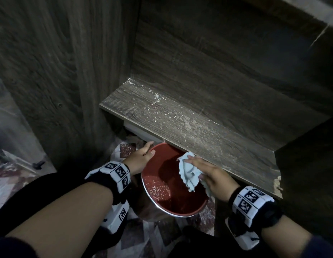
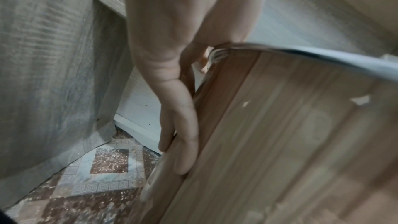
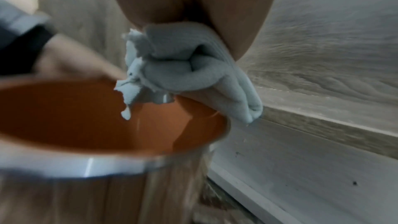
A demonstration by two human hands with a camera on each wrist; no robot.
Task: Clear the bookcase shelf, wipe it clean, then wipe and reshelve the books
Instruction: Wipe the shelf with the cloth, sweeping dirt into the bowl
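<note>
Dust and pale crumbs lie scattered across the bare wooden shelf, thickest toward its middle and front edge, with no books on it. Just below that front edge, at about 6 o'clock from the shelf's centre, a round bin with a red inside, a shiny metal rim and a wood-patterned outer wall is tilted so that its mouth faces the shelf edge. White crumbs sit in the bin's lower left part.

At the bin's 10 o'clock, the left hand grips the rim, thumb over the top edge; the left wrist view shows its fingers lying long and flat down the outer wall, pressed together against it.

Over the bin's 2 o'clock side the right hand holds a crumpled light blue cloth where the shelf edge meets the bin's mouth. From the head view its fingers look stretched fairly flat over the cloth; in the right wrist view the cloth is bunched under the palm, folds pinned beneath the hand, a ragged corner hanging over the red inside. How tightly the fingertips curl into it cannot be told.

Patterned floor tiles show at the bin's 9 o'clock, beside the bookcase's side panel. Both wrists wear bands with black-and-white square markers
</note>
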